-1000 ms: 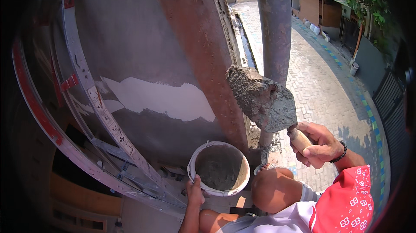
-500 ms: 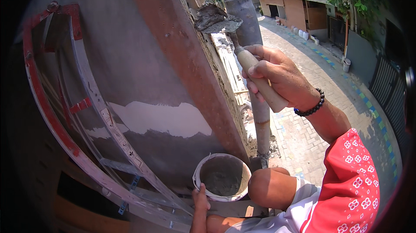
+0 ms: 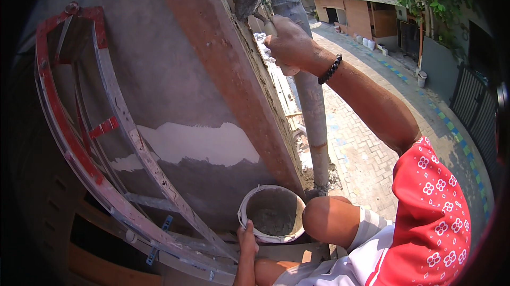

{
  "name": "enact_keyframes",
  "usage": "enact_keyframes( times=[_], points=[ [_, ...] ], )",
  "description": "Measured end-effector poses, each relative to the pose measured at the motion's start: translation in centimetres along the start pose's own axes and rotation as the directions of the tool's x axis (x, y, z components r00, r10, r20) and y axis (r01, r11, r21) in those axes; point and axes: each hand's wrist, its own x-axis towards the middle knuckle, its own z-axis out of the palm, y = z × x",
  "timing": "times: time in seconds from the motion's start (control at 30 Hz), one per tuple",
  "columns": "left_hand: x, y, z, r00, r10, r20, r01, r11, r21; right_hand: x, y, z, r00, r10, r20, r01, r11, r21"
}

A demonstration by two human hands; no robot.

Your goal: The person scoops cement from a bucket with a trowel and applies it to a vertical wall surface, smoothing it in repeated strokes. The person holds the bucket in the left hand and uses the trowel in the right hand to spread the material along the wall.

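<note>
the left hand point(image 3: 247, 240) grips a bucket point(image 3: 272, 196) by its rim; above the bucket, the right hand point(image 3: 293, 47) holds a trowel point(image 3: 270, 28) carrying mortar point(image 3: 246, 5). left of the bucket stands a ladder point(image 3: 124, 102); beyond the bucket, a pipe point(image 3: 310, 108).

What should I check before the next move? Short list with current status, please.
1. Right hand grips the trowel: ok, closed around the pale handle.
2. Trowel blade touching the wall edge: cannot tell, they overlap in this view.
3. Left hand steadies the bucket: ok, it holds the near-left rim.
4. Grey mix available: ok, visible low inside the bucket.
5. Ladder clear of the right arm: ok, well off to the left.
</note>
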Motion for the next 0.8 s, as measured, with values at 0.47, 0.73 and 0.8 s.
enact_keyframes(
  times=[0.47, 0.73, 0.8],
  points=[
    [0.2, 0.2, 1.0, 0.987, -0.136, 0.091, 0.133, 0.990, 0.041, -1.4, -0.3, 3.1, 0.932, -0.361, -0.032, 0.259, 0.724, -0.639],
    [1.9, -1.2, 0.8, 0.980, -0.134, 0.145, 0.125, 0.989, 0.074, -2.8, -1.6, 1.3, 0.831, -0.536, 0.147, 0.456, 0.507, -0.731],
    [1.4, -0.3, 1.4, 0.977, -0.157, 0.142, 0.149, 0.987, 0.066, -3.6, -1.4, 1.2, 0.826, -0.547, 0.136, 0.443, 0.481, -0.757]
  ],
)
